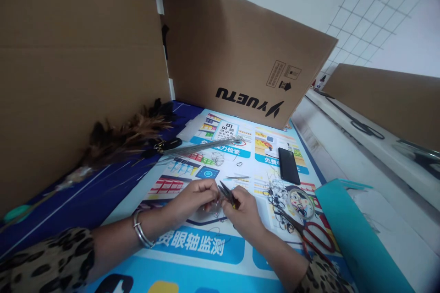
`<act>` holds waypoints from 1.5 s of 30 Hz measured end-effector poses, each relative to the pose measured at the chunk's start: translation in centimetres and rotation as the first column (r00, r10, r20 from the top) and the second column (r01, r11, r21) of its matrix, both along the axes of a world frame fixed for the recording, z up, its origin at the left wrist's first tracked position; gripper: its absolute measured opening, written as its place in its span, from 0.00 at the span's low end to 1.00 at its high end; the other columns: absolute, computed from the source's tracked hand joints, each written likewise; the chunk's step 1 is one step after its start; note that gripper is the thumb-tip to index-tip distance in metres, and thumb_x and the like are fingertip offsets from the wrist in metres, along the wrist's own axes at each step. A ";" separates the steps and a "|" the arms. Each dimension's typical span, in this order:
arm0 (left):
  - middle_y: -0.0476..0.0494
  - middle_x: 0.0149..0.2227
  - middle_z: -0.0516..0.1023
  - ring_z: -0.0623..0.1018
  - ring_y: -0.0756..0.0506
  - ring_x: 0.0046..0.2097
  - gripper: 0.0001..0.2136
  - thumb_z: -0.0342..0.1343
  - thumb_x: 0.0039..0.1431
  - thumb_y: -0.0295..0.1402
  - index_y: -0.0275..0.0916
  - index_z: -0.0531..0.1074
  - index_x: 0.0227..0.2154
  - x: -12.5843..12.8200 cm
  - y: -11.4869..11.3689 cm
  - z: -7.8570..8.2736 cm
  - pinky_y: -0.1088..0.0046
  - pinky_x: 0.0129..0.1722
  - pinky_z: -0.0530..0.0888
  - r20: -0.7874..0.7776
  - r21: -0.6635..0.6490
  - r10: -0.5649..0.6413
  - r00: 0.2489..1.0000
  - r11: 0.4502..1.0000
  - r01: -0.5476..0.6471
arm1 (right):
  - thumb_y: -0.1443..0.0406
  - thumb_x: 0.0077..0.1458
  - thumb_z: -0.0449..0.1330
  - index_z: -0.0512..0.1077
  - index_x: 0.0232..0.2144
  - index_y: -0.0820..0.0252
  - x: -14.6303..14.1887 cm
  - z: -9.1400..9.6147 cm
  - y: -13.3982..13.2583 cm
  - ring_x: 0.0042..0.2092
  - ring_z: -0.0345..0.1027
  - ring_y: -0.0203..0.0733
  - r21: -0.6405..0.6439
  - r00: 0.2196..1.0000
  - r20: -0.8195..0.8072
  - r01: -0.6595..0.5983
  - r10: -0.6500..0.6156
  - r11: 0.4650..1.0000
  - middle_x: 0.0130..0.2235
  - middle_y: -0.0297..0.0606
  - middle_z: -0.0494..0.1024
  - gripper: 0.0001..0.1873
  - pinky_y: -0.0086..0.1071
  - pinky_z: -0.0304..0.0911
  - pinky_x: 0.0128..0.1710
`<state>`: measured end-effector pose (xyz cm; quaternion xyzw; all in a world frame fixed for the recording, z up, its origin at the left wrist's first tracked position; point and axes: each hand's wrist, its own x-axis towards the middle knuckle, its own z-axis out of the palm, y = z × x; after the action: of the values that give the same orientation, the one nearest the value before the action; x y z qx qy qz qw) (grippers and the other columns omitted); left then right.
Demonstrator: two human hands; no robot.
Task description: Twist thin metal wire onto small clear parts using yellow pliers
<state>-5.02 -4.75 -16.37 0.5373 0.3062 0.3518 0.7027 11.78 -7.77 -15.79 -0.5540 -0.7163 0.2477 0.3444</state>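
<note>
The black phone (288, 166) lay flat on the printed sheet (192, 241), and both of the person's hands worked to the left of it, on its nearer side. The right hand (244, 213) gripped the dark pointed pliers (226, 192), their tips aimed up and left, away from the wearer. The left hand (197, 194) was closed just beside those tips, fingertips drawn together; what they pinched was too small to tell. Just on the near side of the phone lay a cluster of dark loops (276, 201) and a round clear dish (311, 213), with the red-handled scissors (332, 238) nearer still. Left of the phone lay a bundle of thin rods (206, 145), and well apart beyond them, brown feathers (127, 135). A cardboard panel (247, 55) stood behind the phone.
</note>
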 end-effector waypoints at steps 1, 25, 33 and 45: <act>0.53 0.18 0.65 0.64 0.53 0.21 0.05 0.48 0.54 0.27 0.35 0.63 0.23 -0.1 0.1 0.0 0.78 0.23 0.59 -0.021 0.012 -0.003 1.000 1.000 0.004 | 0.69 0.46 0.54 0.57 0.18 0.60 0.0 0.0 0.0 0.28 0.56 0.32 -0.003 1.000 0.004 -0.002 0.002 1.000 0.24 0.29 0.59 0.10 0.25 0.48 0.26; 0.52 0.22 0.65 0.66 0.52 0.27 0.07 0.45 0.51 0.24 0.34 0.65 0.21 -0.8 1.3 1.8 0.78 0.26 0.61 -0.476 0.586 0.164 0.864 0.791 0.173 | 0.70 0.44 0.54 0.55 0.17 0.60 -0.1 -0.2 0.0 0.28 0.56 0.32 0.024 0.997 0.083 0.002 -0.004 1.000 0.23 0.29 0.59 0.11 0.25 0.48 0.26; 0.50 0.24 0.68 0.67 0.51 0.27 0.07 0.45 0.52 0.24 0.35 0.66 0.22 -1.0 1.2 2.1 0.77 0.29 0.62 -0.540 0.703 0.253 0.803 0.660 0.265 | 0.69 0.45 0.54 0.55 0.17 0.60 0.1 -0.3 0.1 0.28 0.57 0.32 0.013 0.996 0.089 -0.014 0.012 1.000 0.23 0.29 0.59 0.11 0.25 0.48 0.26; 0.48 0.25 0.70 0.68 0.49 0.28 0.07 0.46 0.52 0.26 0.36 0.69 0.23 -1.0 0.9 2.4 0.77 0.30 0.62 -0.464 0.650 0.179 0.867 0.734 0.196 | 0.69 0.46 0.54 0.57 0.18 0.59 0.1 0.1 0.0 0.28 0.56 0.33 0.018 0.998 0.061 -0.017 0.015 1.000 0.24 0.29 0.60 0.10 0.26 0.49 0.26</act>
<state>-6.01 -3.81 -13.98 0.8290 0.3241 0.2846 0.3559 11.90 -7.82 -15.72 -0.5523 -0.7331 0.2268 0.3256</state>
